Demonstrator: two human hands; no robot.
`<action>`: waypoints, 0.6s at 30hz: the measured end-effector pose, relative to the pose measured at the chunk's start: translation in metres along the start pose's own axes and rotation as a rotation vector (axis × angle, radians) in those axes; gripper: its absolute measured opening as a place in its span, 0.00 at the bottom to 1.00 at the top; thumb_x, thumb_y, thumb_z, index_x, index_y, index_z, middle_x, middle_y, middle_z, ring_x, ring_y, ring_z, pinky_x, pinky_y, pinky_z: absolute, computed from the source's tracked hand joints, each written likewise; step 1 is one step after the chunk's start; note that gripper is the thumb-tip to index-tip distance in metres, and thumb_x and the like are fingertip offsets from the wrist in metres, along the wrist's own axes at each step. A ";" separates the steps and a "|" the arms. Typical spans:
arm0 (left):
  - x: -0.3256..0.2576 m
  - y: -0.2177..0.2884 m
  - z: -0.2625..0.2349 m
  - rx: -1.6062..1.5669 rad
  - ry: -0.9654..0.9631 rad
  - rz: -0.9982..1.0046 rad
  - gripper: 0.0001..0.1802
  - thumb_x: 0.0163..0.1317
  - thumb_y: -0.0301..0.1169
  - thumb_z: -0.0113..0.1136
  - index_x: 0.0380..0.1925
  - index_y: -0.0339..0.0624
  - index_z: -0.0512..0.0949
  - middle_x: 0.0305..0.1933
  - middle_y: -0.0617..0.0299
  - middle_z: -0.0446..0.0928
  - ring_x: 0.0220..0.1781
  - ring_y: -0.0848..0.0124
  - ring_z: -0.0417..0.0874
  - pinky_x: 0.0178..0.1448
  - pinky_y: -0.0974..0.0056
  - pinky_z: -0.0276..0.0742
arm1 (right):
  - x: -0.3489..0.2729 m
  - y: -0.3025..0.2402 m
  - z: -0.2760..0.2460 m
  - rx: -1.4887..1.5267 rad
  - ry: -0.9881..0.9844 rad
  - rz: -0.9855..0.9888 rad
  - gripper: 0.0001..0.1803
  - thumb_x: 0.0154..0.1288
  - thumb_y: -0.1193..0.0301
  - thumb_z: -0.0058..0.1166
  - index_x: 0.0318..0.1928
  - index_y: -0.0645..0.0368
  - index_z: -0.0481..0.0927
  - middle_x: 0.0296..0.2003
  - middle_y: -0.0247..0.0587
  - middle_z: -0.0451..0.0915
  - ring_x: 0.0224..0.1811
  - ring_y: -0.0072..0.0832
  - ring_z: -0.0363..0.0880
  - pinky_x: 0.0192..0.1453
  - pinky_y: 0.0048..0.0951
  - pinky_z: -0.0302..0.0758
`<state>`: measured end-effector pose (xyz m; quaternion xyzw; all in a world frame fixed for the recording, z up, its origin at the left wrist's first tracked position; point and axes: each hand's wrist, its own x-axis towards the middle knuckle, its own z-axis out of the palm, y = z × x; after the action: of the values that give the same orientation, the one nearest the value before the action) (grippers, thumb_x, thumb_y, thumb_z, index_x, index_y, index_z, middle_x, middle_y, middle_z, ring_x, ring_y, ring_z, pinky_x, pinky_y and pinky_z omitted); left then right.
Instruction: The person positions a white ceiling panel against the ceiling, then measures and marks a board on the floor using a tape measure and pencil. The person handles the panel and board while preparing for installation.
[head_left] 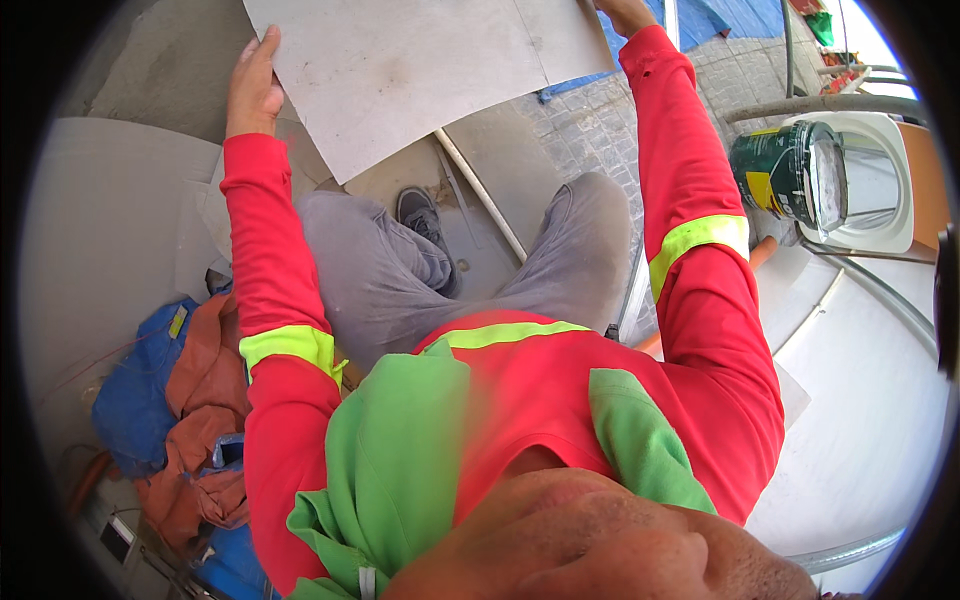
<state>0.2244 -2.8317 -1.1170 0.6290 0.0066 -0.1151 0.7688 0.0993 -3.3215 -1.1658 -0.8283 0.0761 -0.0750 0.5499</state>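
Note:
A thin off-white flat sheet (420,80) with brown stains spans the space in front of me, and its far part runs out of the picture. My left hand (256,90) grips its left edge, with fingertips at the border and some fingers hidden. At the far right corner, my right hand (627,14) is on the opposite edge, partly cut off by the picture's top. A faint straight line crosses the sheet near its right side. Below it, a pale rod (482,195) lies slanting between my legs, beside my dark shoe (420,213).
A dark green bucket (790,175) lies to the right, by a white rounded frame (890,140). Blue tarp (740,18) covers paving at the far right. Blue and rust-brown cloth bundles (205,390) lie at my left, beside a large grey panel (100,230).

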 end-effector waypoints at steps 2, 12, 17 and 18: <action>-0.012 0.009 0.022 0.002 -0.229 0.120 0.26 0.74 0.39 0.60 0.63 0.32 0.73 0.62 0.54 0.79 0.64 0.63 0.80 0.66 0.58 0.78 | -0.010 0.024 -0.020 -0.054 -0.007 0.165 0.24 0.66 0.58 0.63 0.54 0.62 0.84 0.43 0.34 0.84 0.45 0.26 0.78 0.50 0.32 0.74; -0.093 0.017 0.122 -0.062 -0.435 0.148 0.21 0.72 0.40 0.62 0.58 0.38 0.76 0.48 0.62 0.83 0.46 0.74 0.86 0.46 0.66 0.85 | -0.071 0.136 0.000 0.129 -0.090 0.653 0.40 0.69 0.33 0.48 0.60 0.57 0.80 0.51 0.37 0.80 0.50 0.30 0.75 0.58 0.40 0.72; -0.117 0.027 0.136 -0.018 -0.465 0.204 0.21 0.71 0.38 0.63 0.58 0.37 0.76 0.48 0.61 0.83 0.45 0.74 0.86 0.48 0.67 0.85 | -0.072 0.161 0.006 0.190 -0.128 0.620 0.41 0.70 0.33 0.48 0.61 0.58 0.79 0.52 0.38 0.80 0.49 0.32 0.77 0.57 0.41 0.73; -0.118 0.025 0.135 -0.023 -0.452 0.223 0.22 0.71 0.38 0.63 0.58 0.37 0.76 0.48 0.61 0.83 0.44 0.74 0.86 0.48 0.67 0.85 | -0.073 0.162 0.006 0.214 -0.142 0.584 0.41 0.70 0.34 0.47 0.61 0.58 0.79 0.53 0.39 0.80 0.50 0.32 0.77 0.57 0.41 0.73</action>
<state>0.0963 -2.9384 -1.0469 0.5752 -0.2336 -0.1670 0.7660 0.0225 -3.3632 -1.3209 -0.7122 0.2641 0.1364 0.6360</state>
